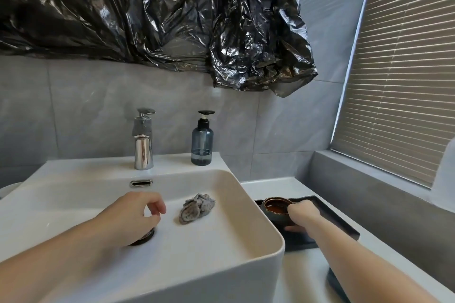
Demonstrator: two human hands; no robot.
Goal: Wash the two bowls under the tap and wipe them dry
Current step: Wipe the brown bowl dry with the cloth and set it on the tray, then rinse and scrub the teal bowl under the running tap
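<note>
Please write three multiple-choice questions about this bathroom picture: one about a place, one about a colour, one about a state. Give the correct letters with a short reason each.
1. Where does the crumpled cloth lie?
A. inside the sink basin
B. on the black tray
C. on the window ledge

2. What colour is the soap dispenser bottle?
A. white
B. red
C. translucent blue

3. What is the right hand doing?
A. hanging idle
B. holding the bowl
C. pressing the dispenser pump

Answers: 1 A, the cloth rests on the basin floor; 2 C, the bottle is see-through blue; 3 B, its fingers are at the bowl's rim over the tray.
</note>
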